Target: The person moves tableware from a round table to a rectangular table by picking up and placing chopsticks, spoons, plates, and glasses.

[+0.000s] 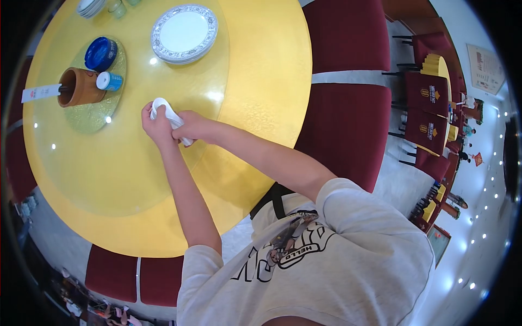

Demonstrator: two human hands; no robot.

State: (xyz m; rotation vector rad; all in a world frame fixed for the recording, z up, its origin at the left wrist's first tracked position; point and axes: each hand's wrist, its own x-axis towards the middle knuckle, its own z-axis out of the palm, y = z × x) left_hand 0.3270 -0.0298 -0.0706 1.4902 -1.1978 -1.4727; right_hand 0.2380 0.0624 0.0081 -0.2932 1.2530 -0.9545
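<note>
Over the yellow round table, a small bundle of white soup spoons, seemingly nested together, is held between both hands. My left hand is closed around the bowl end, its thumb lying across the top. From the right, my right hand grips the handle end, and the fingers of the two hands nearly meet. How many spoons there are cannot be made out. Beyond the hands sits a stack of white plates with patterned rims.
A glass turntable holds a brown clay pot with a white card, a blue ashtray and a blue-and-white canister. Small dishes and glasses stand at the far edge. Dark red chairs ring the table.
</note>
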